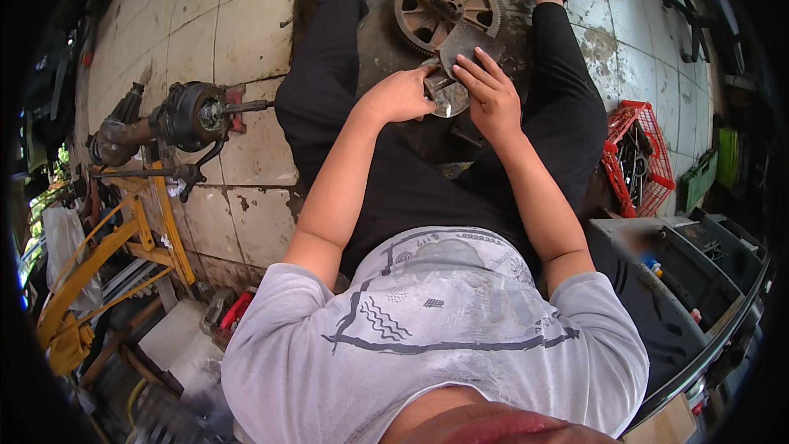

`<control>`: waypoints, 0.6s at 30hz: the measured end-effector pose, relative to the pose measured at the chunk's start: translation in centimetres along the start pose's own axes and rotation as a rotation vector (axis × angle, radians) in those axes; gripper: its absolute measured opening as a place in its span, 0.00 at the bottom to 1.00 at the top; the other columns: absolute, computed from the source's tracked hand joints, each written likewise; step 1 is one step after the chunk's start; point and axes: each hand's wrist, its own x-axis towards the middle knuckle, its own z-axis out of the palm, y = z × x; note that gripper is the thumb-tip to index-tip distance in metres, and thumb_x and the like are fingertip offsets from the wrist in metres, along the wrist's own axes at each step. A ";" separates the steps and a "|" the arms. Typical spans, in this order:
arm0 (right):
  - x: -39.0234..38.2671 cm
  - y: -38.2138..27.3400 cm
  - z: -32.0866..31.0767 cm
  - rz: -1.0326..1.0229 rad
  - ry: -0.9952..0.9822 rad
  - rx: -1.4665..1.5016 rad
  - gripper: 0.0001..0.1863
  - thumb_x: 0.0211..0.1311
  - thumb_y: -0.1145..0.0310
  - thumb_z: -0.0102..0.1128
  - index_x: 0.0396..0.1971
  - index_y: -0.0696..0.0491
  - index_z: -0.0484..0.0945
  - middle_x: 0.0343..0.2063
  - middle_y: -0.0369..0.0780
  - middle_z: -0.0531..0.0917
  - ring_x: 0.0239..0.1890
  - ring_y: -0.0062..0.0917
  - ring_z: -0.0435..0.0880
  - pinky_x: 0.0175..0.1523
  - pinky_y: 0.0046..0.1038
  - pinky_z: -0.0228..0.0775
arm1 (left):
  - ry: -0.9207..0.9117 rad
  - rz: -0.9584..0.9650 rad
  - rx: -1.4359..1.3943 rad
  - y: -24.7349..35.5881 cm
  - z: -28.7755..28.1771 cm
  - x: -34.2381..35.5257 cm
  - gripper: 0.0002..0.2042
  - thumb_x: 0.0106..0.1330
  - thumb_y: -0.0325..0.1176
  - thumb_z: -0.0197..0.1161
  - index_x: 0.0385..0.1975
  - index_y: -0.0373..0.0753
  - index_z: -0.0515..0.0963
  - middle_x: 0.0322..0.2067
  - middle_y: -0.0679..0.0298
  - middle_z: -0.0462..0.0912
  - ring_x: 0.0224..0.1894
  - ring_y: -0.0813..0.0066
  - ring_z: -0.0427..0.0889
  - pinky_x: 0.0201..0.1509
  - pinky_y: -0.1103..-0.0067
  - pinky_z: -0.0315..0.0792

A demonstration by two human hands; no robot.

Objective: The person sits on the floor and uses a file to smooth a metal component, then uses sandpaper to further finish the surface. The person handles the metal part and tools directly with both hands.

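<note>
Between my knees, my left hand (400, 97) is closed round a round metal part (451, 102) with a shiny lower face. Against its upper side rests a dark grey sheet (468, 43), curled and rough like sandpaper. My right hand (491, 97) grips this sheet, its fingers laid along the near right edge; the thumb is hidden. Just beyond both hands, a large rusty flywheel (448, 6) with a toothed rim lies on the floor. It has several dark openings around its hub, and the sheet overlaps its near edge.
At left, a greasy axle-like assembly (193, 115) sits by a yellow metal frame (152, 222). To the right are a red plastic basket (612, 160) of tools and a dark compartmented tray (670, 279). Worn, stained tiles (255, 144) cover the floor.
</note>
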 end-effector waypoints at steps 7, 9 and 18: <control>-0.3 0.2 0.2 0.011 -0.015 0.007 0.29 0.54 0.83 0.68 0.56 0.44 0.91 0.63 0.32 0.89 0.73 0.37 0.81 0.61 0.37 0.83 | -0.007 0.011 -0.030 0.1 0.2 -0.4 0.21 0.63 0.36 0.68 0.54 0.35 0.85 0.41 0.47 0.92 0.43 0.51 0.92 0.51 0.64 0.84; -0.3 -0.7 -0.2 -0.067 -0.069 0.049 0.29 0.54 0.83 0.67 0.56 0.45 0.91 0.63 0.33 0.89 0.73 0.38 0.81 0.62 0.39 0.83 | -0.027 0.077 0.056 -0.7 0.3 0.2 0.18 0.64 0.37 0.68 0.51 0.34 0.86 0.42 0.47 0.92 0.43 0.50 0.92 0.51 0.64 0.84; -0.8 -2.0 -0.5 -0.121 -0.115 0.131 0.28 0.55 0.83 0.67 0.56 0.45 0.92 0.63 0.33 0.89 0.72 0.39 0.82 0.65 0.39 0.82 | 0.010 0.151 0.083 -1.1 0.4 0.2 0.23 0.63 0.37 0.68 0.54 0.29 0.83 0.38 0.47 0.92 0.42 0.51 0.92 0.51 0.63 0.84</control>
